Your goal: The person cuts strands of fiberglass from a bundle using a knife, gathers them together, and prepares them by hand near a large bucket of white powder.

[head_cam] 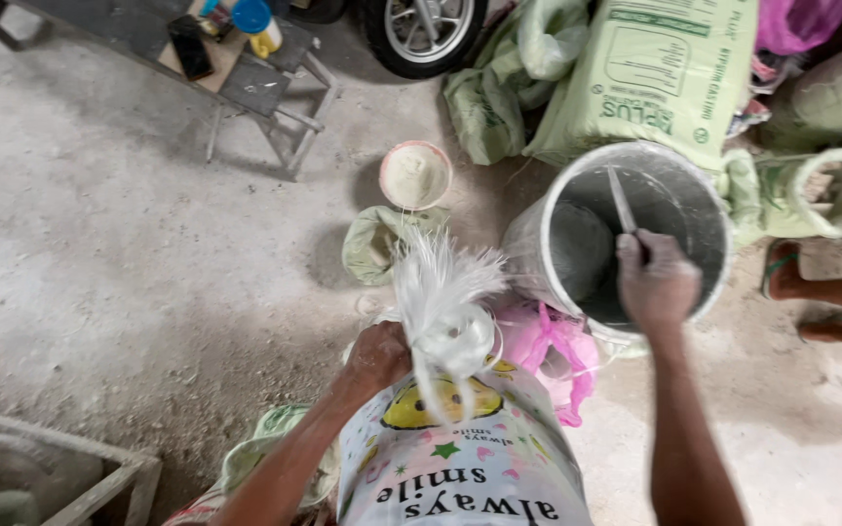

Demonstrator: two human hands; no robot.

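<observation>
Your right hand [657, 282] is clenched around a stick [623, 201] whose long axis runs up and away from you into the grey mix in the bucket [548, 209], while your left hand [374, 356], closed on a white fibre bundle [440, 292], sits just left of the rim.

Stick [622, 200] tip hidden in bucket [577, 185]; wheel [424, 29] cut off.

You see a smooth plastic bucket [635, 209] coated in matt grey paste, wispy white fibre [440, 282], and rough concrete floor [119, 244].
</observation>
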